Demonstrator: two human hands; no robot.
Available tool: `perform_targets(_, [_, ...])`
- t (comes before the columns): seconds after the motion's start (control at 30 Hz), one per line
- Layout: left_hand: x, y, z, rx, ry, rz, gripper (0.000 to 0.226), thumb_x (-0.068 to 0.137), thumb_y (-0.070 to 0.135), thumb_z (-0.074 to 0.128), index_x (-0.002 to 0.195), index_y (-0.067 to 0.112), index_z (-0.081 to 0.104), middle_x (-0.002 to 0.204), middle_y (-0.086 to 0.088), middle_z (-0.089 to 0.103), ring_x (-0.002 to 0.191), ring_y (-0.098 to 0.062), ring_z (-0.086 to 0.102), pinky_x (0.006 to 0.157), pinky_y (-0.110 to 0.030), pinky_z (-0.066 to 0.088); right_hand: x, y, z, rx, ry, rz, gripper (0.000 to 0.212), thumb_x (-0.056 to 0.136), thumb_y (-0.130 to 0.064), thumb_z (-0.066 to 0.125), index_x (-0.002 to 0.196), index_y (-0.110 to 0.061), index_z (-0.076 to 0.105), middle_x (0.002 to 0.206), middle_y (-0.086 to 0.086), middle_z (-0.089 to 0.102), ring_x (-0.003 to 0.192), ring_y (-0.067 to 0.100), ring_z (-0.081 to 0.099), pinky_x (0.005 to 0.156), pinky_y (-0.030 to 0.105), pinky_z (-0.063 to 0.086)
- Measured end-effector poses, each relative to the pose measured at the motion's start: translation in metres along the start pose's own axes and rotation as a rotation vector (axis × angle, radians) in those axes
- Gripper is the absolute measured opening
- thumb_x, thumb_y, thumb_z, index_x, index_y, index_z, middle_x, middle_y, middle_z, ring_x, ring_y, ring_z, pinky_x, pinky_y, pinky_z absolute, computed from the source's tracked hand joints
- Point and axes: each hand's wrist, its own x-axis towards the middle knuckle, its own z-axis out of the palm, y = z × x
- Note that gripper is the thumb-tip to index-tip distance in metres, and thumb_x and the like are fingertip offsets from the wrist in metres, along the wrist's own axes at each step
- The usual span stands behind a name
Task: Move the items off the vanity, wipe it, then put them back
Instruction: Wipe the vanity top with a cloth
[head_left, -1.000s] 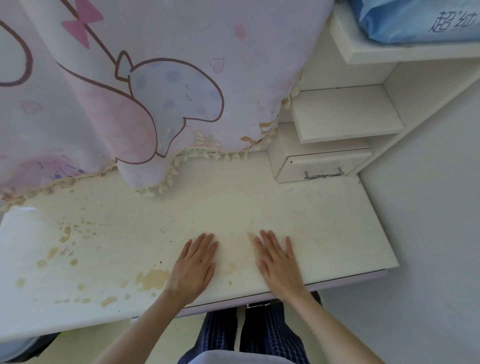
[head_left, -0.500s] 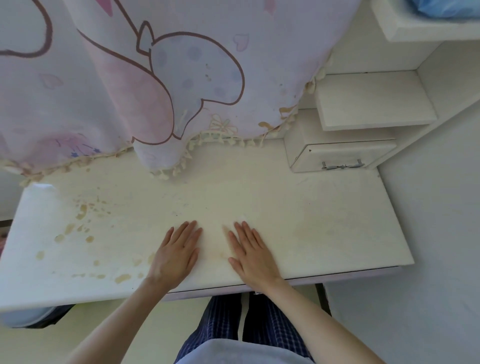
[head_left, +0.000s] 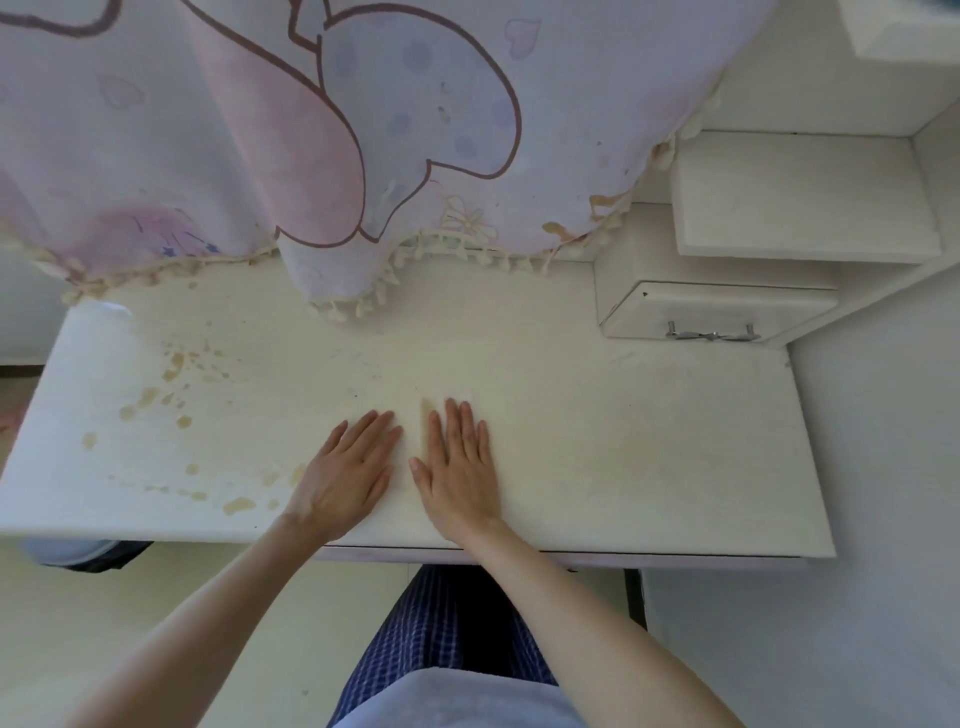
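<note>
**Stains lie to the left of both hands**

While both hands lie flat near the front edge of the worktop (head_left: 597, 415), nothing that could be moved off it is in sight, and no cloth shows under either palm. The left hand (head_left: 345, 475) has its fingers straight and spread, palm down, holding nothing; the right hand (head_left: 460, 467) lies the same way just beside it, thumbs almost meeting. The tan stains (head_left: 171, 395) sit well to the left, scattered from the back towards the front edge, so the left hand is the nearer one and any wiping stroke would, I judge, run leftward along the worktop's long axis. A pink printed cloth (head_left: 311, 130) with a tasselled fringe hangs over the back. A small drawer (head_left: 722, 317) stands at the right rear, well apart from the right hand.
</note>
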Motion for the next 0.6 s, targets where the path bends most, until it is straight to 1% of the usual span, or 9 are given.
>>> perform_targets(0.03, [0.000, 0.002, -0.001, 0.001, -0.007, -0.009, 0.064, 0.100, 0.040, 0.008, 0.129, 0.004, 0.052, 0.136, -0.014, 0.049, 0.126, -0.030, 0.045, 0.105, -0.039, 0.022, 0.004, 0.002, -0.003, -0.010, -0.001, -0.037, 0.065, 0.095, -0.044, 0.014, 0.147, -0.005, 0.017, 0.154, 0.018, 0.011, 0.142, 0.029, -0.004, 0.112, 0.042, -0.011])
perform_targets(0.07, [0.001, 0.002, -0.002, 0.001, -0.011, -0.015, 0.064, 0.100, 0.040, 0.007, 0.128, 0.004, 0.053, 0.135, -0.014, 0.050, 0.125, -0.030, 0.046, 0.105, -0.039, 0.022, 0.006, 0.007, -0.005, -0.027, 0.008, -0.083, 0.065, 0.095, -0.043, 0.015, 0.146, -0.004, 0.021, 0.153, 0.019, 0.015, 0.142, 0.031, 0.001, 0.112, 0.043, -0.008])
perform_targets(0.13, [0.002, 0.003, -0.003, 0.013, -0.007, -0.020, 0.064, 0.100, 0.040, 0.007, 0.128, 0.004, 0.053, 0.135, -0.015, 0.051, 0.124, -0.031, 0.047, 0.104, -0.040, 0.023, 0.007, 0.017, -0.006, -0.078, 0.018, -0.163, 0.063, 0.095, -0.042, 0.020, 0.142, -0.002, 0.031, 0.151, 0.018, 0.025, 0.141, 0.032, 0.016, 0.113, 0.043, 0.002])
perform_targets(0.2, [0.001, 0.003, -0.004, 0.013, -0.004, -0.019, 0.064, 0.100, 0.040, 0.007, 0.129, 0.005, 0.051, 0.135, -0.015, 0.050, 0.125, -0.031, 0.046, 0.105, -0.040, 0.022, 0.007, 0.023, 0.000, -0.089, 0.032, -0.186, 0.063, 0.094, -0.041, 0.023, 0.140, -0.001, 0.036, 0.149, 0.018, 0.030, 0.140, 0.031, 0.023, 0.112, 0.042, 0.009])
perform_targets(0.27, [-0.004, 0.004, -0.005, -0.006, -0.014, -0.026, 0.063, 0.100, 0.039, 0.006, 0.130, 0.005, 0.050, 0.137, -0.015, 0.048, 0.127, -0.031, 0.044, 0.106, -0.041, 0.022, 0.000, 0.022, 0.007, -0.073, 0.014, -0.172, 0.063, 0.094, -0.041, 0.024, 0.140, 0.000, 0.035, 0.149, 0.018, 0.029, 0.140, 0.032, 0.023, 0.111, 0.043, 0.012])
perform_targets(0.37, [-0.015, 0.003, -0.009, -0.007, -0.002, -0.051, 0.062, 0.099, 0.039, 0.008, 0.131, 0.006, 0.050, 0.140, -0.014, 0.045, 0.130, -0.030, 0.040, 0.107, -0.041, 0.022, -0.020, 0.014, 0.012, -0.084, 0.003, -0.164, 0.064, 0.094, -0.042, 0.025, 0.140, 0.001, 0.033, 0.150, 0.020, 0.026, 0.140, 0.033, 0.015, 0.111, 0.045, 0.012])
perform_targets(0.47, [-0.032, -0.010, -0.014, -0.015, 0.010, -0.098, 0.062, 0.099, 0.039, 0.009, 0.132, 0.005, 0.048, 0.141, -0.013, 0.043, 0.131, -0.028, 0.037, 0.109, -0.040, 0.019, -0.031, -0.003, 0.018, -0.075, -0.015, -0.126, 0.066, 0.094, -0.043, 0.022, 0.142, 0.002, 0.025, 0.152, 0.022, 0.018, 0.142, 0.034, 0.009, 0.112, 0.047, 0.010])
perform_targets(0.53, [-0.043, -0.023, -0.017, 0.001, -0.003, -0.120, 0.063, 0.099, 0.040, 0.009, 0.132, 0.004, 0.048, 0.141, -0.014, 0.044, 0.131, -0.028, 0.037, 0.109, -0.040, 0.019, -0.026, -0.019, 0.021, -0.063, -0.024, -0.095, 0.067, 0.095, -0.044, 0.023, 0.143, 0.002, 0.023, 0.152, 0.022, 0.018, 0.142, 0.035, 0.011, 0.112, 0.047, 0.010])
perform_targets(0.6, [-0.053, -0.037, -0.019, 0.008, -0.020, -0.126, 0.063, 0.099, 0.040, 0.008, 0.132, 0.004, 0.048, 0.140, -0.014, 0.045, 0.131, -0.027, 0.037, 0.109, -0.041, 0.019, -0.011, -0.037, 0.021, -0.053, -0.022, -0.066, 0.067, 0.094, -0.044, 0.024, 0.142, 0.003, 0.026, 0.151, 0.023, 0.021, 0.141, 0.036, 0.014, 0.111, 0.046, 0.011])
